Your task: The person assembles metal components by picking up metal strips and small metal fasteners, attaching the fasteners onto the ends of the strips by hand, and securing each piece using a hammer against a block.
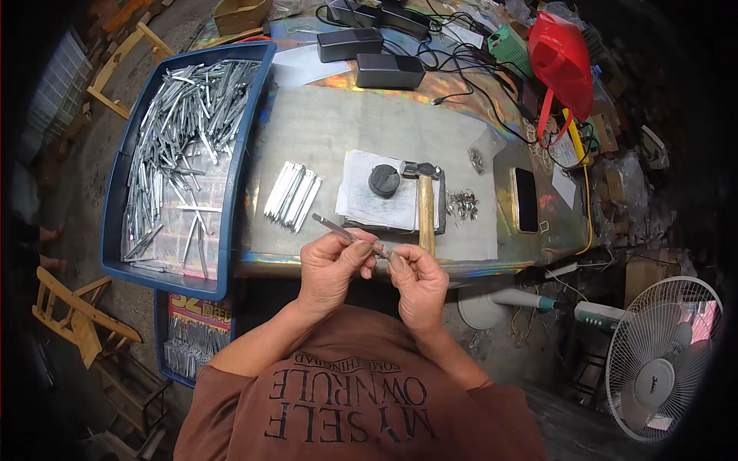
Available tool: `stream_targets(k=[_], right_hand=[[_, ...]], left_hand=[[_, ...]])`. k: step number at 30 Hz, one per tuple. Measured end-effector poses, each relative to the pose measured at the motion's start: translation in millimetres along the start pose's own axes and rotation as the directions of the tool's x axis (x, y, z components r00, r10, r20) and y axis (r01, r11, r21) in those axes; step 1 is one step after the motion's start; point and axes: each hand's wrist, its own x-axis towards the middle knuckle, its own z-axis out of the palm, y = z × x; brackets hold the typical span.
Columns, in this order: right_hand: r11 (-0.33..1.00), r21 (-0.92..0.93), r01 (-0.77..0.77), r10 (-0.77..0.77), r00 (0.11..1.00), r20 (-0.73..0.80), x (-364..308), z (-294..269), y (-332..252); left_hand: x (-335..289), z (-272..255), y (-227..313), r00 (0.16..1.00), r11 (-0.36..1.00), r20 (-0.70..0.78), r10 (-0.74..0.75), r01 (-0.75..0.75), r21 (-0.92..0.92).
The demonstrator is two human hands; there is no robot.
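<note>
My left hand [332, 270] is closed around a thin grey metal stick [332, 225], which slants up to the left out of my fingers. My right hand [420, 284] pinches at the stick's other end; whatever small part lies between those fingertips is too hidden to make out. Both hands hover at the table's near edge. Just beyond them a hammer [426, 207] with a wooden handle rests on a paper-covered block [361, 201], beside a dark round block [383, 180]. A row of silver metal strips [292, 195] lies to the left, and a small heap of metal bits [463, 205] to the right.
A blue tray [234, 184] full of loose metal strips stands at the left, with another tray [160, 338] below. Black boxes [390, 71] and cables occupy the back. A phone [524, 200] and red bag [560, 65] are to the right; a fan [653, 380] stands lower right.
</note>
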Motion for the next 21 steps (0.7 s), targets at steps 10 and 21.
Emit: stream_targets(k=[10,21], right_hand=[[0.999,-0.045,0.001,0.002,0.998,0.066,2.1,-3.6,7.9],[0.995,0.076,-0.061,0.058,0.998,0.038,5.2,-3.8,8.4]], left_hand=[[0.6,1.7,-3.5,0.999,0.997,-0.008,-0.032,0.032,0.069],[42.4,-1.1,1.1,0.991,0.967,-0.039,0.129,-0.117,0.228]])
